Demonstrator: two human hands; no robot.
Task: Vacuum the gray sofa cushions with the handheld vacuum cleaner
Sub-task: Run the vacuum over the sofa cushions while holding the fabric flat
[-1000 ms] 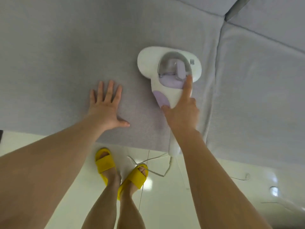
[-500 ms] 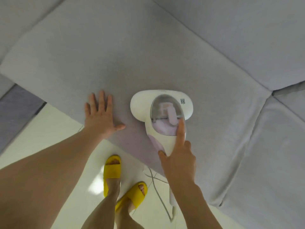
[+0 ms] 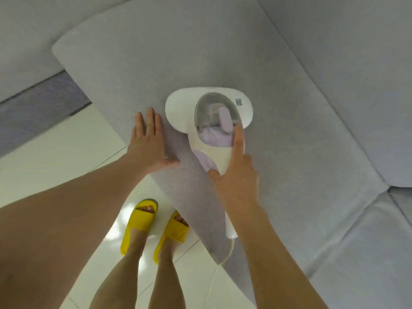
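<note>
A white handheld vacuum cleaner (image 3: 207,112) with a clear dome and lilac parts lies flat on the gray sofa seat cushion (image 3: 223,52), near its front edge. My right hand (image 3: 236,175) grips the vacuum's handle from behind, with the index finger stretched along the body up to the dome and the thumb on the lilac patch. My left hand (image 3: 148,141) lies flat on the cushion just left of the vacuum head, fingers straight and together, thumb out to the right.
A second gray cushion (image 3: 367,253) joins at the right, and the backrest (image 3: 356,85) rises behind. White tiled floor (image 3: 55,152) lies below the cushion edge, where my feet stand in yellow slippers (image 3: 140,226). A darker gray sofa part (image 3: 33,112) sits at far left.
The vacuum and both hands have travelled leftward along the cushion, toward its left end. The cushion's left corner and the floor beside it have come into view; the cable is out of sight.
</note>
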